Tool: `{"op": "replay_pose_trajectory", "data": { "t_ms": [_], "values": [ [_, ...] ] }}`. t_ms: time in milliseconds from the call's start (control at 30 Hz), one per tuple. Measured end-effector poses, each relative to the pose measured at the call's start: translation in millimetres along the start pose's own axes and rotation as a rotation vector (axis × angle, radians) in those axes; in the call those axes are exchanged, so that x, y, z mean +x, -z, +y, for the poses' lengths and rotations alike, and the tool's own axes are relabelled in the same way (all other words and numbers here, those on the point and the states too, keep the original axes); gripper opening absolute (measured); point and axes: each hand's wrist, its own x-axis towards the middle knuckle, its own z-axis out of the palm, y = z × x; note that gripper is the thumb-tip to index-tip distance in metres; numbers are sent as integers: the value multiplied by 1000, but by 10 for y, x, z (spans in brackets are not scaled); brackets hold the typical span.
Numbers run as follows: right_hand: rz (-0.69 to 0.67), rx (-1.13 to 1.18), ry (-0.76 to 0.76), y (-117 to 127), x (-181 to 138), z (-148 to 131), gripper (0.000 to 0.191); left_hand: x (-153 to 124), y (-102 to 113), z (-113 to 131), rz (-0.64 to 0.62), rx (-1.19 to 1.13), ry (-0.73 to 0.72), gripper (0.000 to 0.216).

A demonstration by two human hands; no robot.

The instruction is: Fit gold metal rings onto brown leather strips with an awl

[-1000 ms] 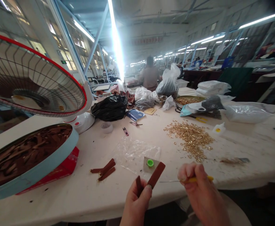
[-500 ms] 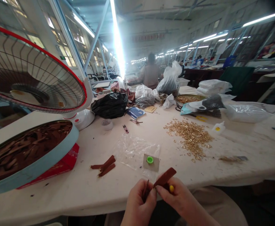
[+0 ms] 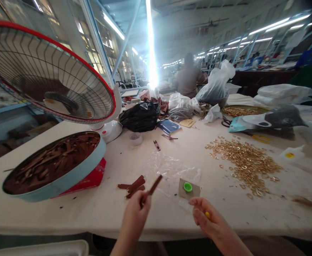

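My left hand [image 3: 136, 210] is closed on a brown leather strip [image 3: 156, 184], which points up and to the right from the fingers. Just beyond it lies a small pile of brown strips [image 3: 133, 185] with gold rings on their ends. My right hand [image 3: 207, 217] has its fingers curled in, and the yellow end of a tool [image 3: 207, 214] shows at the palm; the rest of that tool is hidden. In front of the right fingertips, a green cap [image 3: 188, 187] rests on a grey-brown square card [image 3: 195, 192]. Gold rings [image 3: 243, 163] lie heaped to the right.
A blue-rimmed round tray [image 3: 97, 160] of brown strips tilts on a red box [image 3: 91, 179] at left, below a fan [image 3: 113, 103]. Clear plastic film [image 3: 169, 165], thread snips [image 3: 157, 145], a black bag [image 3: 139, 117] and a white bottle [image 3: 291, 154] lie farther back.
My hands have moved apart. The left has carried a brown strip leftward to the pile; the right has drawn away and no longer grips a strip. The view has turned slightly left.
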Motion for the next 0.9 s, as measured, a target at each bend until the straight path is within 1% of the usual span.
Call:
{"op": "replay_pose_trajectory", "data": {
  "t_ms": [33,100,167,233,300,367,400,467,533,600,633,700,800,833,900],
  "values": [
    [52,-48,11,55,19,13,38,102,105,-132,32,58,27,18],
    [120,-237,31,237,61,29,31,282,293,-365,42,110,62,17],
    [195,-507,26,522,110,51,27,419,414,-541,30,151,98,20],
    [320,-801,-4,895,152,82,21,511,447,-658,51,196,137,24],
    [453,-1015,-51,1293,181,111,16,551,386,-713,128,153,141,28],
    [534,-1109,-98,1635,213,130,16,530,248,-684,170,-13,171,32],
    [550,-1128,-113,1765,240,138,17,497,162,-632,153,-123,196,35],
    [533,-1161,-126,1933,321,158,17,398,-11,-461,82,-304,210,39],
    [484,-1171,-125,2000,429,182,14,286,-153,-248,21,-326,129,42],
    [443,-1169,-122,2016,533,197,10,196,-247,-77,-27,-224,4,42],
    [433,-1164,-120,2018,573,194,8,166,-278,-29,-56,-165,-45,40],
    [430,-1146,-108,2018,613,162,8,136,-317,-16,-112,-57,-120,35],
    [431,-1094,-51,1953,542,43,9,110,-351,-84,-152,25,-159,23],
    [424,-1067,-20,1890,483,-8,8,85,-364,-80,-155,-9,-157,20],
    [393,-1002,52,1677,320,-112,7,-8,-398,29,-146,-190,-118,18]
  ]
}}
